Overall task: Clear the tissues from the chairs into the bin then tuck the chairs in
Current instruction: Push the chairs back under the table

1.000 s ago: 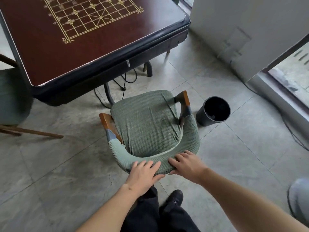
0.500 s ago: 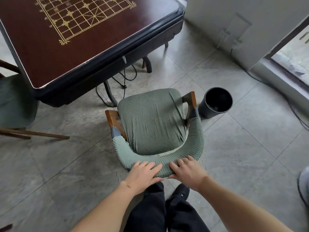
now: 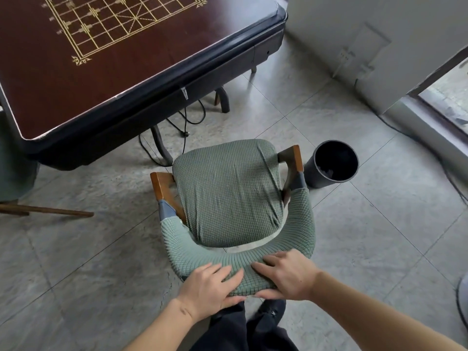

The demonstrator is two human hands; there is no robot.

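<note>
- The left hand lies on the curved backrest of the green chair, its fingers spread nearly straight over the knitted cover and its thumb low at the rear edge; it presses the backrest and does not clasp it.
- The right hand sits just beside it on the same backrest, fingers laid over the top and thumb tucked under the rear edge, so it grasps the backrest loosely.
- Ahead of the fingers the seat cushion shows no tissue, so the clearing of this chair looks finished.
- Ahead of the right hand's fingers and off to their outer side, the black bin stands on the floor just beside the chair's right armrest; something pale lies at its bottom, probably tissues, though it is too small to be sure.
- Further ahead of the fingers is the tabletop with a gold game grid; the chair's front edge is near its edge but not under it, and the chair stands at an angle to that edge.
- Judged from this, tucking in is the step in hand: the chair needs squaring up and pushing forward.
- Beyond the left hand's outer side, a second chair shows only partly at the frame's edge; whether it holds tissues or is tucked in cannot be told.
</note>
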